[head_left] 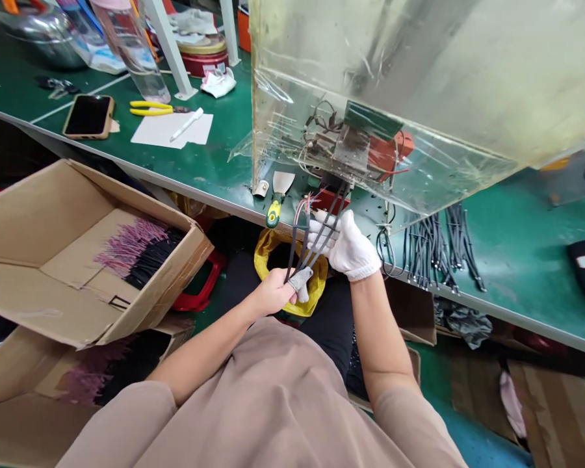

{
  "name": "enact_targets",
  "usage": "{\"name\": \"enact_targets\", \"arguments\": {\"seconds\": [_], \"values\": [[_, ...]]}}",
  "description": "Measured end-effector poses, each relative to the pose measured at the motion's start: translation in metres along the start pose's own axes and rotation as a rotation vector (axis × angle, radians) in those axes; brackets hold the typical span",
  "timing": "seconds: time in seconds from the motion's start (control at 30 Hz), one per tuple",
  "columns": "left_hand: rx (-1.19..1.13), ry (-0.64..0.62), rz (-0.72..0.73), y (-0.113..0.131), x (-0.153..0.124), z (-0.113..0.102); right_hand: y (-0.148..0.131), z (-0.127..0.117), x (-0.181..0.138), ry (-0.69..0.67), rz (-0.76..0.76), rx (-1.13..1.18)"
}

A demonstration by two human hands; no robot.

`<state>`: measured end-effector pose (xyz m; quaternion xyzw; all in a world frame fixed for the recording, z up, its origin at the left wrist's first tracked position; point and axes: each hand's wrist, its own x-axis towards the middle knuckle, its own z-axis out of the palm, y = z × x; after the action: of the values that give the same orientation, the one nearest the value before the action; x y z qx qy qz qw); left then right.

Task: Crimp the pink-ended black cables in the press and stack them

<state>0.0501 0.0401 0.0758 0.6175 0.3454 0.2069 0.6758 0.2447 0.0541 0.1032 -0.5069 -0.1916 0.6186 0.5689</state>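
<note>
Head view: Black cables [305,254] slant far and right from the left hand [277,290]

From where I stand, the cables are up in front of the person, above a yellow bag [316,299] and just at the near edge of the green bench [209,170]. The left hand, with grey covers on some fingers, has a narrow, closed grip around their near part. Out of it the strands spread in a slim V. One set has its long axis running from near left to far right, up to the red block [334,200] beneath a clear plastic sheet [448,175]; I can't tell whether it touches the block. The other set points almost straight to the far side, tipped with thin, coloured wires [306,203].

The right hand [350,248] wears a white glove, its fingers stretched leftward with the cables passing over them; whether it actually clasps them I can't tell. A scraper [273,213] lies just left of the block, its blade pointing far. Over to the right, more dark cables [429,250] lie side by side, their near ends hanging past the bench edge. On the left, an open carton [24,286] holds a stack of pink-ended cables [146,250].
</note>
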Motion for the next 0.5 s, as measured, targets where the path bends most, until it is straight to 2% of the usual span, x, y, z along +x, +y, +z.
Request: {"name": "enact_targets", "arguments": {"seconds": [0.17,0.37,0.5], "values": [[0.075,-0.029,-0.021,-0.018,-0.01,0.0,-0.004,0.019,0.011,0.149,-0.202,-0.019],[0.114,-0.108,0.037,-0.024,-0.013,0.007,-0.002,0.01,0.016,0.536,-0.472,-0.34],[0.081,-0.197,0.086,-0.016,-0.02,0.01,-0.014,-0.001,0.017,0.558,-0.494,-0.253]]}}
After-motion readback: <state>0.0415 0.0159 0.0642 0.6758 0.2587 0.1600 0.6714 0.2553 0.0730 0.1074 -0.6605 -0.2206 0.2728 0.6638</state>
